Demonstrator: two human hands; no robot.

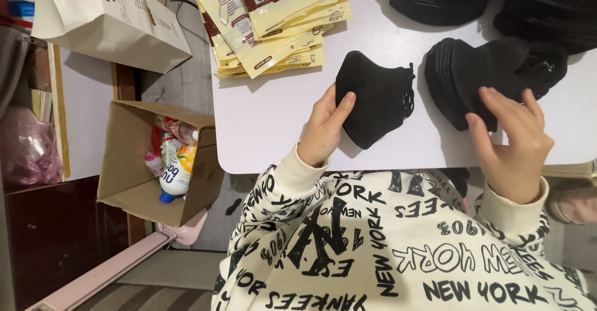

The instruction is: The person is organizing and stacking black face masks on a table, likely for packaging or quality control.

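Head view: left hand [323,128] pinches near edge of single black mask [376,96], thumb on top, fingers under, mask flat on white table [267,118]. Right hand [513,143] unclenched, fingers spread, fingertips resting on stack of black masks [485,72] just right of single mask. Yellow packets [273,19] lie beyond.

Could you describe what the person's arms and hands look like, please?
Both hands, left hand and right hand, are bare: no gloves, rings or watch show. The arms wear long cream sleeves with ribbed cuffs, printed all over with bold black lettering.
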